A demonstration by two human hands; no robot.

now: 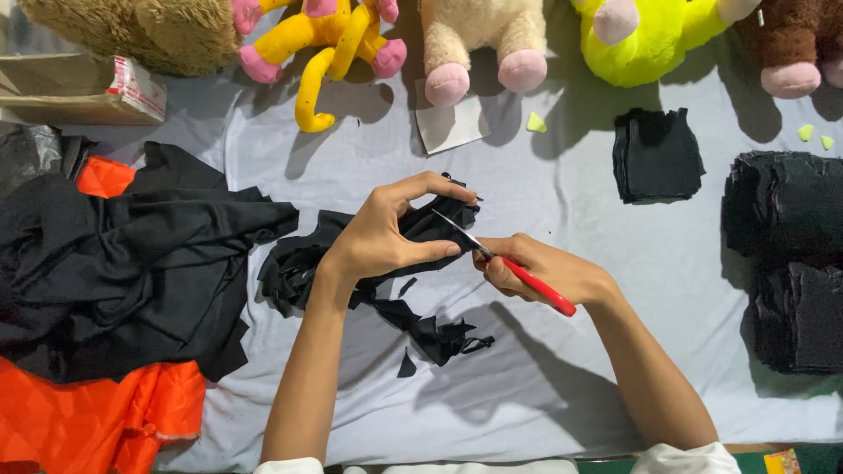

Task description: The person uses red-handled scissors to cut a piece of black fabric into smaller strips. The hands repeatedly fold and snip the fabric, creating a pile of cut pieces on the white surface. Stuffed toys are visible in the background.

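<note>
- The left hand point(382, 237) pinches a piece of black fabric point(435, 219) between thumb and fingers point(439, 186), holding it above the worktop point(562, 351), which is covered in a grey cloth.
- The right hand point(540, 268) grips red-handled scissors point(514, 268), their blades at the fabric's edge.
- Black scraps point(435, 338) lie under and near the hands.
- At the left, a heap of black cloth point(123, 263) lies over orange cloth point(97, 412).
- At the right sit stacks of cut black pieces point(657, 156).
- Plush toys point(479, 39) line the far edge.

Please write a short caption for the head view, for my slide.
Left hand holds black fabric while right hand cuts it with red-handled scissors.
</note>
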